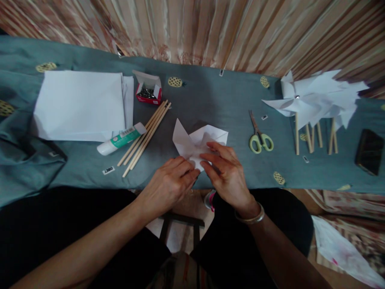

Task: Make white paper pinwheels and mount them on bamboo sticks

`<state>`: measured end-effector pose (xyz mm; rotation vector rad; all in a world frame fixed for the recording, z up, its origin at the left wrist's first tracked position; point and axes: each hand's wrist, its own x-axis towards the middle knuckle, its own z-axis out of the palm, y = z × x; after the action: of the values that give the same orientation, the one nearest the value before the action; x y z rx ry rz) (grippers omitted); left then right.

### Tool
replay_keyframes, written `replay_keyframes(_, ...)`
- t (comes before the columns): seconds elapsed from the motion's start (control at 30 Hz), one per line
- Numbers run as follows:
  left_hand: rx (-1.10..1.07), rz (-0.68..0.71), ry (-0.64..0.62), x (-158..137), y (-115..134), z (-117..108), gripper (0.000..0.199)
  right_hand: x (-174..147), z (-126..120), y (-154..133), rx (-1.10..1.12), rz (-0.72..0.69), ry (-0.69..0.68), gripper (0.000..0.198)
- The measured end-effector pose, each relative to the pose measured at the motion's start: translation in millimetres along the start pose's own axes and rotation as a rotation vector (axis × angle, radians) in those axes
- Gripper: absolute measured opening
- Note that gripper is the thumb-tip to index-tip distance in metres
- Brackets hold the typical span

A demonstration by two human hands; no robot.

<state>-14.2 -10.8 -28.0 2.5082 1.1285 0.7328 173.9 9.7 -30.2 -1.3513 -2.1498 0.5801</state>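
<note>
The tablecloth (258,176)'s near edge is running just below my hands, low centre of the frame. My left hand (173,179) is curling its fingers on the lower left of the folded paper pinwheel (185,142); I cannot tell whether they are pinching. My right hand (227,171) is holding its fingers apart at the paper's right side. Farther off, wooden sticks (144,140) are lying centre-left and scissors (256,131) centre-right, cloth showing between each and the pinwheel.
</note>
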Motion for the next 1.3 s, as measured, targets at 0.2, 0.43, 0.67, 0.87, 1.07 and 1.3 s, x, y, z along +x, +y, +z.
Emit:
replay_keyframes(0.2,0.009,-0.004,-0.019,-1.1,-0.7,0.8,0.019,0.1,0.2,0.6,-0.040,-0.024,-0.020,0.023)
replay_keyframes(0.43,0.001,-0.004,-0.013,-0.4,-1.2,1.4,0.019,0.5,-0.5,-0.4,-0.054,-0.028,-0.051,0.027)
replay_keyframes(0.67,-0.018,0.001,-0.017,-0.1,-2.1,1.0,0.018,1.8,-0.1,-2.9,-0.058,-0.038,-0.069,0.035)
replay_keyframes(0.87,-0.016,-0.002,-0.013,0.3,-1.3,1.3,0.019,1.6,2.6,-4.1,-0.099,-0.065,-0.111,0.038)
replay_keyframes(1.07,-0.007,-0.024,-0.032,-0.1,-0.6,1.6,0.018,1.3,11.6,-1.3,-0.126,-0.103,-0.053,0.036)
replay_keyframes(1.3,0.027,-0.035,-0.028,-2.8,-1.4,3.5,0.018,3.2,20.0,1.9,-0.220,-0.152,0.023,0.030)
